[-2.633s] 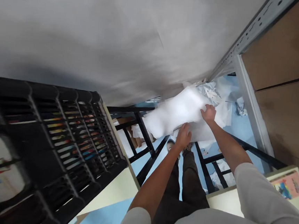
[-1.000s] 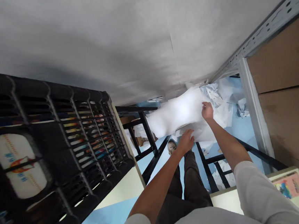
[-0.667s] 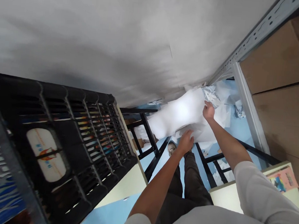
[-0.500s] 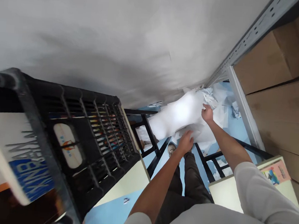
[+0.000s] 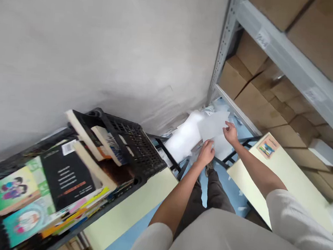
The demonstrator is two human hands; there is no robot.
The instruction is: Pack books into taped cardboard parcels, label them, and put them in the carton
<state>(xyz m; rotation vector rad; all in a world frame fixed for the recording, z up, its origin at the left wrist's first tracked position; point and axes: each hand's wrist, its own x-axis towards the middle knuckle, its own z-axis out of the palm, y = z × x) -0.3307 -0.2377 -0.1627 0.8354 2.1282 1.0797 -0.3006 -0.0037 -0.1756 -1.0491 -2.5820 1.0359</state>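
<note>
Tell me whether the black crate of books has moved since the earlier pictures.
No: the black crate of books sits at the same far end of the pale yellow tabletop, still close to its edge; the camera's view has turned.

Grey wall, blue floor.

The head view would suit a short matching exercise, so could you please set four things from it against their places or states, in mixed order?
Things:
1. Black crate
2. Cardboard boxes
3. Small picture card
4. White sheets

Places or states:
A. Lying on the pale tabletop at the right
B. Right by the left hand and right hand
C. Filled with books
D. Stacked on the grey metal shelving

Right pairs: 1-C, 2-D, 3-A, 4-B.
</note>
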